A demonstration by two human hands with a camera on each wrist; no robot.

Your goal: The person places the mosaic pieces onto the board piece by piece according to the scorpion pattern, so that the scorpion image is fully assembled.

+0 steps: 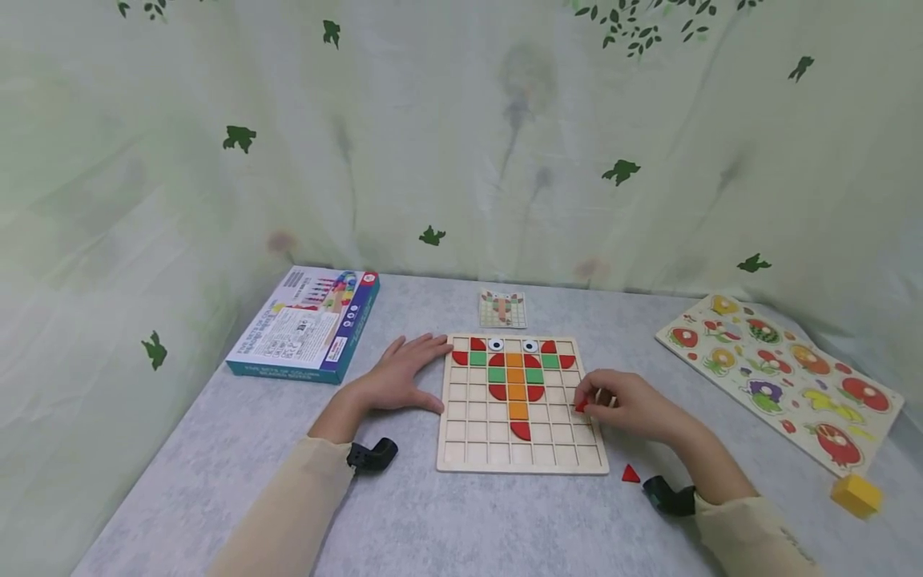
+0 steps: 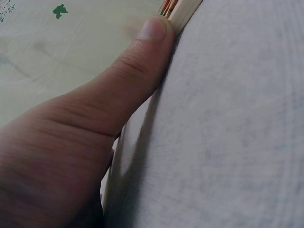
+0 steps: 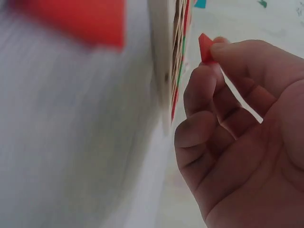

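A wooden grid board (image 1: 461, 453) lies flat on the table, with red, green and orange pieces and two eye pieces set in its cells. My left hand (image 1: 400, 373) rests at the board's left edge, fingers spread; in the left wrist view the thumb (image 2: 137, 59) touches that edge. Over the right side of the board, my right hand (image 1: 627, 405) pinches a small red triangle piece (image 3: 205, 47) between thumb and fingertips. Another red triangle (image 1: 630, 474) lies on the table near the board's lower right corner; a blurred red shape fills the upper left of the right wrist view.
A small pattern card (image 1: 503, 309) lies behind the board. To the left is a flat game box (image 1: 303, 324). A fruit puzzle board (image 1: 782, 377) lies at the right, with a yellow block (image 1: 856, 496) at its near corner. A printed curtain (image 1: 461, 144) hangs behind.
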